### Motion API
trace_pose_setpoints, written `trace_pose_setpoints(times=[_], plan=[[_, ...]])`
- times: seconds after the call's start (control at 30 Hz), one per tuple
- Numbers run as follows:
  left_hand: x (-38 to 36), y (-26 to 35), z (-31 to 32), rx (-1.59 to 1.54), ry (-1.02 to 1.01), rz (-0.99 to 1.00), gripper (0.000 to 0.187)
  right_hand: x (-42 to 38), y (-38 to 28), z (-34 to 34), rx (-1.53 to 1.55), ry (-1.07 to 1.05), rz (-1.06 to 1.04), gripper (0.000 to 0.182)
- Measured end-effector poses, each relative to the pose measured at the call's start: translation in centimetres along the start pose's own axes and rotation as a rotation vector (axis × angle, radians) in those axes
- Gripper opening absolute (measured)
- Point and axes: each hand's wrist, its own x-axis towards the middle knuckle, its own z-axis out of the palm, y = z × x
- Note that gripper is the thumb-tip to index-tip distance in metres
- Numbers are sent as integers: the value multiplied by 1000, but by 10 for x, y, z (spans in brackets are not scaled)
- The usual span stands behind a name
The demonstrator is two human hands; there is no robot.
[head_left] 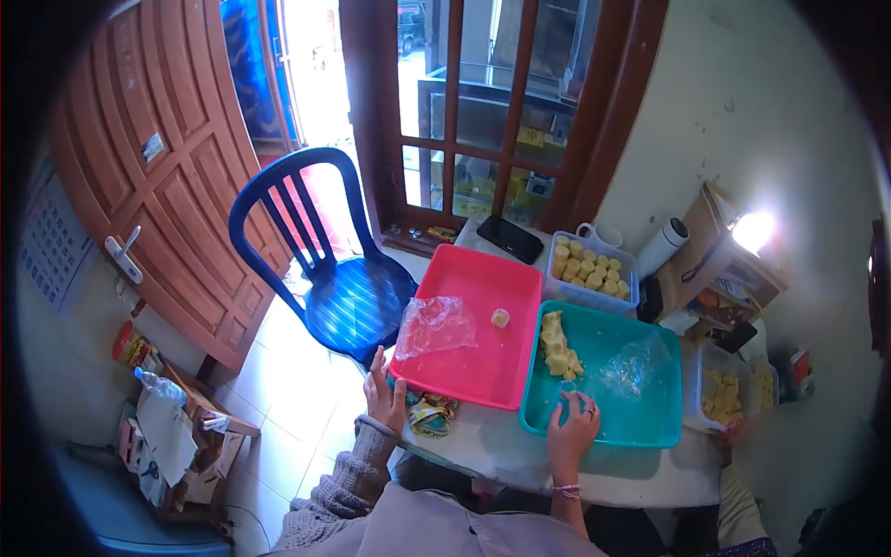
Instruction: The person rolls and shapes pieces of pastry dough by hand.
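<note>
My left hand [383, 394] rests at the near left corner of a pink tray [478, 288], fingers spread and holding nothing. In that tray lie a crumpled clear plastic sheet [434, 325] and one small pale yellow round piece [500, 318]. Over the near side of a teal tray [640, 430], my right hand [574, 427] has its fingers bent around a small clear round piece [566, 387], partly hidden by the fingertips. Just beyond it lies a lump of yellow dough [558, 345]. A second clear plastic sheet [637, 365] sits on the tray's right side.
Behind the trays, a clear container [594, 295] holds several yellow round pieces beside a black phone [510, 239]. More yellow pieces fill a tub [721, 395] at the right. A patterned cloth [432, 414] lies by the pink tray. A blue chair [357, 302] stands left.
</note>
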Motion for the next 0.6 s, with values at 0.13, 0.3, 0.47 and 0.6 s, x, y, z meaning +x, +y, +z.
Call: trace_pose_setpoints(times=[0.13,0.3,0.47,0.6], plan=[[2,1,-2,33,-38,0,70,1,-1,0,8,-1,15,24],[5,-8,2,78,-40,51,78,-1,1,0,-2,-5,-1,25],[4,8,-2,-45,-67,-4,71,-6,5,1,-14,-45,52,30],[6,16,-3,-137,-76,-4,72,-7,1,0,-34,-34,98,30]])
